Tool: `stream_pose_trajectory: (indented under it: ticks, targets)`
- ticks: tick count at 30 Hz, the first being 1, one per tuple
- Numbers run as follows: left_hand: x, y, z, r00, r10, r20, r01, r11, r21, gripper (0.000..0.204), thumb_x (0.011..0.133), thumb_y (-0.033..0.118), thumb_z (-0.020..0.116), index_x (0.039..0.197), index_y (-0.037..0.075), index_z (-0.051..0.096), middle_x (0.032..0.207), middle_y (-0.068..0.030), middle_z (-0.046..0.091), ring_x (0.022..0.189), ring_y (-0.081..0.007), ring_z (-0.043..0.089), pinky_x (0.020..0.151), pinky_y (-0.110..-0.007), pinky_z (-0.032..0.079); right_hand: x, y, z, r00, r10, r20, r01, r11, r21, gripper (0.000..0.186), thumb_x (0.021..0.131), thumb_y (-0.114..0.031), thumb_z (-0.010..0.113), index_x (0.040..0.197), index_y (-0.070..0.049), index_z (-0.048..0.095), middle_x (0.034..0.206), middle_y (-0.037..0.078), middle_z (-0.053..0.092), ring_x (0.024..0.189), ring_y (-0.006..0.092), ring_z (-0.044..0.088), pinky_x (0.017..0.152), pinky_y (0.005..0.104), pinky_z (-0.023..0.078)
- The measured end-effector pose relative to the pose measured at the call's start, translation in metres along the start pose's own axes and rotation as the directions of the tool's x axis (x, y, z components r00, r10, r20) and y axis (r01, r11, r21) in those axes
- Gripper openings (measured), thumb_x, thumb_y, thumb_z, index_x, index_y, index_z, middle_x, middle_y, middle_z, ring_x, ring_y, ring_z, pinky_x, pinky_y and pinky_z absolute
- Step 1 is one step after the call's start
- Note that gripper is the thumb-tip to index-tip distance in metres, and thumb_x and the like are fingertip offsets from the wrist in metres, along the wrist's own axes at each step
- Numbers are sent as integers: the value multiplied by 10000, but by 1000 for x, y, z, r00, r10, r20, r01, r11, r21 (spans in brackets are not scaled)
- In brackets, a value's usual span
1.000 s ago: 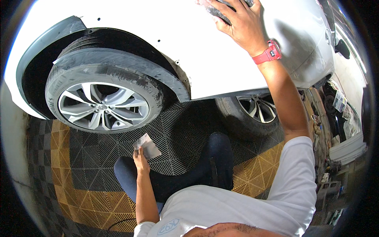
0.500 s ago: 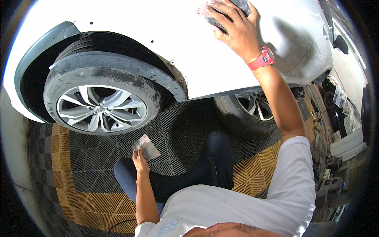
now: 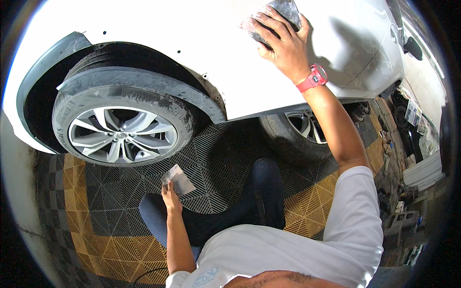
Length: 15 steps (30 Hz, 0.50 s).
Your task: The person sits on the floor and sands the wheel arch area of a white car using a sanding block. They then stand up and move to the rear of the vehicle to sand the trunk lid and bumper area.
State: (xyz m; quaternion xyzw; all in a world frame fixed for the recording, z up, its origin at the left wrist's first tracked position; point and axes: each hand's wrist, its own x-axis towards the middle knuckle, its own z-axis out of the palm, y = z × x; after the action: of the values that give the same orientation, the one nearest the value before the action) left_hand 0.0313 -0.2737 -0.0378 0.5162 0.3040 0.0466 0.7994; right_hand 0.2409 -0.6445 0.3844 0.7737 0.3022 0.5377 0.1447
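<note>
- I see the right hand with fingers spread over a grey pad, holding it against the white car panel.
- Just below that hand, a red watch circles the wrist.
- I see the left hand pinching a thin square sheet, which juts out above and right of its fingers.
- Above and left of this hand stands a silver-spoked wheel.

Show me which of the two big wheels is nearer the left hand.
The wheel at picture left, its rim fully visible; the other wheel is farther from the left hand, partly behind the right forearm.
</note>
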Motion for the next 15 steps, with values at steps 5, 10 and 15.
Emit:
stream_pose_trajectory:
  ticks: [5, 10, 15]
  targets:
    - [5, -7, -4, 999, 21, 30, -20, 1000, -20, 695, 1021, 325, 645, 1511, -75, 359, 1491, -209, 488, 1369, -320, 483, 1149, -438, 383, -10, -4, 0, 1000, 12, -4, -12, 1000, -18, 547, 819, -283, 761, 1355, -292, 654, 1437, -77, 584, 1430, 131, 464, 1151, 597, 218]
    - [8, -12, -4, 999, 28, -36, -27, 999, 33, 614, 1019, 314, 647, 1456, -65, 443, 1431, -179, 546, 1298, -302, 532, 1101, -428, 417, -20, -10, 4, 999, 48, -11, -48, 999, -11, 563, 797, -281, 777, 1348, -287, 659, 1429, -68, 588, 1429, 139, 465, 1159, 607, 207]
    - [14, -14, -13, 997, -24, 79, 23, 1000, 9, 860, 1018, 336, 650, 1604, -59, 161, 1602, -237, 362, 1472, -348, 380, 1222, -447, 289, -32, -15, 8, 996, 85, -7, -85, 996, 0, 567, 785, -284, 787, 1338, -281, 663, 1428, -61, 588, 1429, 152, 467, 1171, 615, 191]
